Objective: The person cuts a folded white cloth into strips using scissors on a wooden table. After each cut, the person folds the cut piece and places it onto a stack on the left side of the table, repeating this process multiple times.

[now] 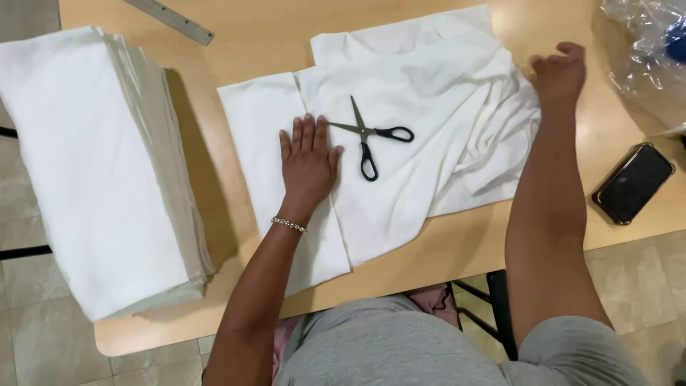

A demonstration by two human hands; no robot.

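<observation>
Left hand [309,161] flat on white cut cloth sheet [429,107], fingers pressed together; black-handled steel scissors [368,136] just beside at 3 o'clock. Right hand [559,71] fingers curled, pinching cloth edge at 2 o'clock.

Matt white cloth [429,93] rumpled at centre, scissors [371,136] with dull metal blades and glossy black plastic handles, smooth pale wood-look table [557,21], stack [93,171] of matt white fabric at left, metal ruler [171,20] upper left, glossy black phone [634,183] right, crinkled clear plastic bag [643,57] upper right
</observation>
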